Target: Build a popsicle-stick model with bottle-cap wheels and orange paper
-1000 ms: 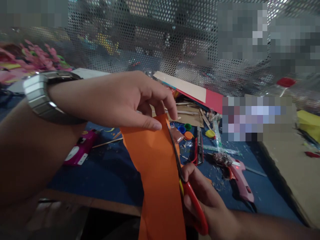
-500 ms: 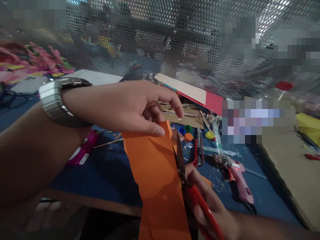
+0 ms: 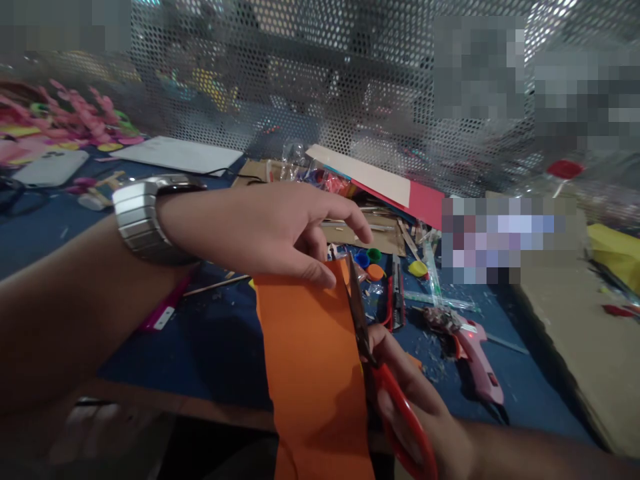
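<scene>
Orange paper (image 3: pixel 310 360) pinched at its top by left hand (image 3: pixel 265 230), right hand (image 3: pixel 425 413) clamped on scissors (image 3: pixel 380 373): blade tips near left fingers (image 3: pixel 320 277), nick risk.

Paper strip (image 3: pixel 313 360) hangs front-centre, above the table (image 3: pixel 210 340) edge. Left hand (image 3: pixel 265 230) grips its top end from the left, w/ a watch (image 3: pixel 143 217) on the wrist further left. Scissors (image 3: pixel 385 380) run along the strip's right edge, right hand (image 3: pixel 420 410) in the handles, low right. Behind the scissors on the table: bottle caps (image 3: pixel 373 263), a knife (image 3: pixel 395 297) just right of them, then a glue gun (image 3: pixel 475 357) further right. Cardboard (image 3: pixel 570 320) lies at far right. Boards (image 3: pixel 380 183) lean at the back, w/ mesh (image 3: pixel 310 73) behind. Flowers (image 3: pixel 65 123) and a phone (image 3: pixel 50 167) sit far left.
</scene>
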Demonstrator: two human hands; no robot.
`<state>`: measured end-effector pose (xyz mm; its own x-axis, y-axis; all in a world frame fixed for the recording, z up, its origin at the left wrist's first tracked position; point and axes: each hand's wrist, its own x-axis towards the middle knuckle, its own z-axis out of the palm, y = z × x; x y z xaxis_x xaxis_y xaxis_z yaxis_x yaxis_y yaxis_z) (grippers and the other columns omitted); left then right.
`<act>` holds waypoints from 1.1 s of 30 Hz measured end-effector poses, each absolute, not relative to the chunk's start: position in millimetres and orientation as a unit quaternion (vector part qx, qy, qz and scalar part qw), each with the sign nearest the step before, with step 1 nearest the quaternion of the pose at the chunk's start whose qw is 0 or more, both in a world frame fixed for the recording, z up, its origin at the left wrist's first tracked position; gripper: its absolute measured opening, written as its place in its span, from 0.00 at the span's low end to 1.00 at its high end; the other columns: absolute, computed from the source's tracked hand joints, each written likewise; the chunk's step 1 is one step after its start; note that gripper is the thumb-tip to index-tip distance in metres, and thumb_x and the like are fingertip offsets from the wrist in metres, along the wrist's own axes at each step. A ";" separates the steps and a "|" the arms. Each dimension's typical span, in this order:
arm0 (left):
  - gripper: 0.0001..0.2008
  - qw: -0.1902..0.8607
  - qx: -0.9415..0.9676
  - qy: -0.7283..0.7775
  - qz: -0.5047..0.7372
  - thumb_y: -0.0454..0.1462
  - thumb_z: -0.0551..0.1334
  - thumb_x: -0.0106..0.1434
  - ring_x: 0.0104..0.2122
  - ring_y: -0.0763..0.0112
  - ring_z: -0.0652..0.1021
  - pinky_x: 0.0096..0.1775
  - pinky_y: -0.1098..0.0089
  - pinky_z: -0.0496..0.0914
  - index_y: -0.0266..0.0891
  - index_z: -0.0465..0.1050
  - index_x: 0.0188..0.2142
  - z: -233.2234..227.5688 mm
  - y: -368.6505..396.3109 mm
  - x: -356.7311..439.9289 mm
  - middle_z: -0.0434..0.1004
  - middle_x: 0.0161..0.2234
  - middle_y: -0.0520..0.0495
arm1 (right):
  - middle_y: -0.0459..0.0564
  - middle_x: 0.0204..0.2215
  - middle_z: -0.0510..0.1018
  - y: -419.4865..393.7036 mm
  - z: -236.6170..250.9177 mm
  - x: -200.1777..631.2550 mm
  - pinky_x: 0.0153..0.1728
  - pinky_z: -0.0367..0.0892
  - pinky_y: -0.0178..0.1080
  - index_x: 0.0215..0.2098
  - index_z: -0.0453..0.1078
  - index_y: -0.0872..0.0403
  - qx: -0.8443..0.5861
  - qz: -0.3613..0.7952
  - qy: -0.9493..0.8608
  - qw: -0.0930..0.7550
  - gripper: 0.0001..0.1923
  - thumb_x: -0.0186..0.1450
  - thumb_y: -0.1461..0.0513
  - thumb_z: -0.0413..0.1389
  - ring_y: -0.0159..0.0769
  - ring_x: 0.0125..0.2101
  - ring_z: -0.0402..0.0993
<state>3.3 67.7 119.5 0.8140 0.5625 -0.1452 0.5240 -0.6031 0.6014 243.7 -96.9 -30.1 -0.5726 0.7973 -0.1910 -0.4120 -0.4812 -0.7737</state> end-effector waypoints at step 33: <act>0.27 0.350 0.894 0.278 0.023 0.43 0.69 0.68 0.27 0.68 0.82 0.31 0.70 0.71 0.49 0.71 0.66 125.5 63.0 4.2 0.87 0.32 0.54 | 0.35 0.26 0.66 -96.9 -30.9 234.7 0.20 0.55 0.21 0.44 0.61 0.45 -0.257 0.839 -0.288 0.384 0.17 0.73 0.53 0.66 0.20 0.19 0.51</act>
<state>4.2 63.0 125.5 0.8447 0.5126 -0.1539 0.4808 -0.6004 0.6390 234.7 -96.9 -30.9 -0.5723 0.7928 -0.2095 -0.4965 -0.5384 -0.6809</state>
